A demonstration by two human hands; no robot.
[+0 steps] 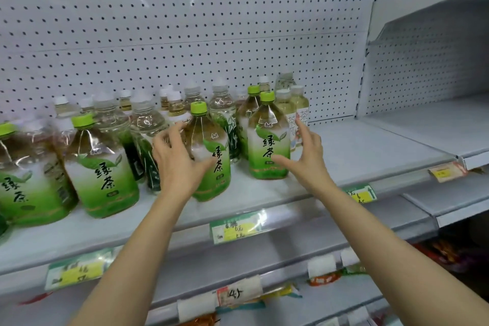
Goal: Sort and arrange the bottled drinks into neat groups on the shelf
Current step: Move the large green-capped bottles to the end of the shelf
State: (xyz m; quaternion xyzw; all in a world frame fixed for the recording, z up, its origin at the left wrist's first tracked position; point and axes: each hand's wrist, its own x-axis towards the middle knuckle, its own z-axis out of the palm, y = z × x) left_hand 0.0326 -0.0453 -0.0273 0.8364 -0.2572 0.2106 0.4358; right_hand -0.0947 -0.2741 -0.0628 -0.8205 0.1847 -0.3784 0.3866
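Note:
Several large green tea bottles with lime caps stand on the white shelf. My left hand wraps one green tea bottle near the middle, thumb on its label and fingers round its left side. A second green tea bottle stands just to its right. My right hand is beside that second bottle with fingers spread, its thumb touching the label. Two more green tea bottles stand at the left. Behind them are clear bottles with dark green labels and pale tea bottles with white caps.
A white pegboard backs the shelf. Price tags hang on the front rail. The neighbouring shelf to the right holds nothing in view. Lower shelves hold packets with coloured wrappers.

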